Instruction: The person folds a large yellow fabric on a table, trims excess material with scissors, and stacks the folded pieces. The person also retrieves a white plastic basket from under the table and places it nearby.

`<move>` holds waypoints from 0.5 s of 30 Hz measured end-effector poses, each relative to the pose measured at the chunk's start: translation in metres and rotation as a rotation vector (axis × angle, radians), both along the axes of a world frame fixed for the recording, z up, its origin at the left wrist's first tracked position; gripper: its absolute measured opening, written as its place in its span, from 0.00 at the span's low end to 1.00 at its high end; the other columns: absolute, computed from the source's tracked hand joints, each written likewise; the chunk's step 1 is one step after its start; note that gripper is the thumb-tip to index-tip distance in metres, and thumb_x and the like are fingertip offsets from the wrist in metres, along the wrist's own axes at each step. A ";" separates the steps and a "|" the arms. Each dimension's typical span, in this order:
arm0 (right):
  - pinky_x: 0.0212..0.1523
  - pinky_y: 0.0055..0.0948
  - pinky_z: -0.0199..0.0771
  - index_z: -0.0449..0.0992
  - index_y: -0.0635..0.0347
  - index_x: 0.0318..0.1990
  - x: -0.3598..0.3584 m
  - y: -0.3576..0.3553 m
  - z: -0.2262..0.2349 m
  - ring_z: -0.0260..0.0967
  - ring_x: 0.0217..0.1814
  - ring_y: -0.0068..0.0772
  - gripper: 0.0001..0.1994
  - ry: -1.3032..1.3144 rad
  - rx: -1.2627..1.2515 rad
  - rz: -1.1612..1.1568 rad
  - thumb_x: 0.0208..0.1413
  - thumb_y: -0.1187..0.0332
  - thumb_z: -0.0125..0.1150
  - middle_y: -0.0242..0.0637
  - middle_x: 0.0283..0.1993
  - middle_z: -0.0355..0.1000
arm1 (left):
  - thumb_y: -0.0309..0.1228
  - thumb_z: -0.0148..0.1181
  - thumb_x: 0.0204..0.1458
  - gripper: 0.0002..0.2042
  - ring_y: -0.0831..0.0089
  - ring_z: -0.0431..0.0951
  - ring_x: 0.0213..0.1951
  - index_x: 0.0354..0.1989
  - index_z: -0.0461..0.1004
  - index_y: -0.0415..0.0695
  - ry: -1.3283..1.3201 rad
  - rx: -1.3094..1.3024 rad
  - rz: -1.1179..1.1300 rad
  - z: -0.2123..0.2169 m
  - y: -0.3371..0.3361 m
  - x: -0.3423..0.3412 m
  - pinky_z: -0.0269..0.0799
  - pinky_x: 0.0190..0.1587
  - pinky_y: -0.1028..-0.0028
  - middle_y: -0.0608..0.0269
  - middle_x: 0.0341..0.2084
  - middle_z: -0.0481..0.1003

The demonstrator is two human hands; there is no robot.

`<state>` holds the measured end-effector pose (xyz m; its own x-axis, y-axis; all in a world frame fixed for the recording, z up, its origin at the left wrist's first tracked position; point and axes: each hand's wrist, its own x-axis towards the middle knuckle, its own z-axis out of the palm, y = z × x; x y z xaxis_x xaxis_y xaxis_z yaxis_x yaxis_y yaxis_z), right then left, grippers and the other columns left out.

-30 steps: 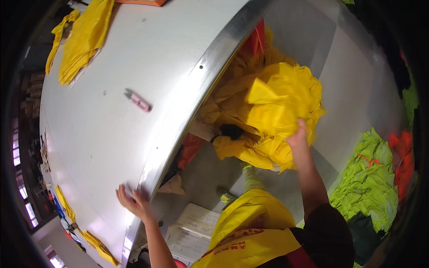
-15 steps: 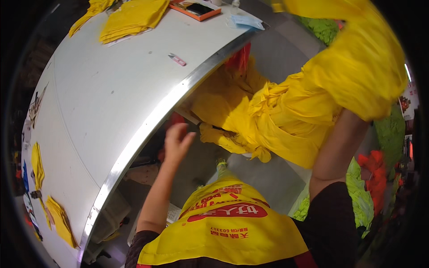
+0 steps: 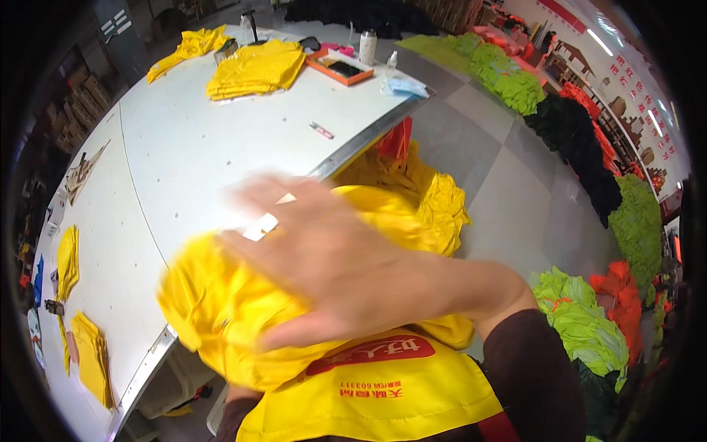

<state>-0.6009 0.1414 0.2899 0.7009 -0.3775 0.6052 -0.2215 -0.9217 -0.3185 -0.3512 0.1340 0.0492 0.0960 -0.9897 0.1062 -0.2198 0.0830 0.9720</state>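
Yellow cloth, long axis lower-left to upper-right

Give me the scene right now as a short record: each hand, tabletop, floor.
Right hand: motion-blurred, across bunched yellow cloth; grip unclear
Left hand: hidden from view
Tabletop: pink snips, folded yellow stack, shallow orange box, blue mask
Floor: lime-green pile and red-orange pile, both on the right

The right arm extends leftward, fingers blurred, thumb apart, while the left hand is hidden.
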 end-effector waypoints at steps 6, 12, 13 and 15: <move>0.61 0.33 0.53 0.44 0.63 0.65 -0.066 0.040 -0.126 0.50 0.64 0.41 0.50 0.101 1.111 -0.043 0.38 0.55 0.70 0.50 0.64 0.50 | 0.36 0.63 0.44 0.21 0.66 0.68 0.48 0.46 0.70 0.39 -0.042 0.269 0.205 -0.060 0.090 0.087 0.64 0.49 0.69 0.56 0.45 0.69; 0.48 0.25 0.66 0.72 0.63 0.45 -0.047 -0.029 -0.133 0.66 0.45 0.25 0.16 -0.110 1.039 -0.100 0.45 0.78 0.58 0.33 0.43 0.70 | 0.36 0.61 0.45 0.19 0.67 0.69 0.47 0.44 0.70 0.38 -0.053 0.422 0.346 -0.091 0.152 0.131 0.64 0.48 0.70 0.58 0.43 0.70; 0.47 0.24 0.67 0.71 0.63 0.44 -0.049 -0.050 -0.110 0.66 0.45 0.23 0.15 -0.175 0.827 -0.025 0.45 0.80 0.56 0.32 0.41 0.70 | 0.37 0.61 0.46 0.19 0.68 0.69 0.46 0.44 0.70 0.38 -0.054 0.446 0.373 -0.093 0.162 0.137 0.64 0.47 0.70 0.58 0.43 0.70; 0.46 0.23 0.67 0.71 0.64 0.43 -0.036 -0.068 -0.040 0.66 0.45 0.22 0.14 -0.215 0.669 0.071 0.46 0.77 0.60 0.32 0.41 0.70 | 0.37 0.60 0.46 0.19 0.68 0.69 0.46 0.44 0.70 0.38 -0.052 0.491 0.433 -0.097 0.182 0.150 0.65 0.47 0.71 0.58 0.42 0.70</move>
<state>-0.6369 0.0738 0.2499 0.6288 -0.6747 0.3866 -0.0367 -0.5224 -0.8519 -0.2015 0.3160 -0.0479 0.5038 -0.7973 -0.3323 -0.1817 -0.4739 0.8616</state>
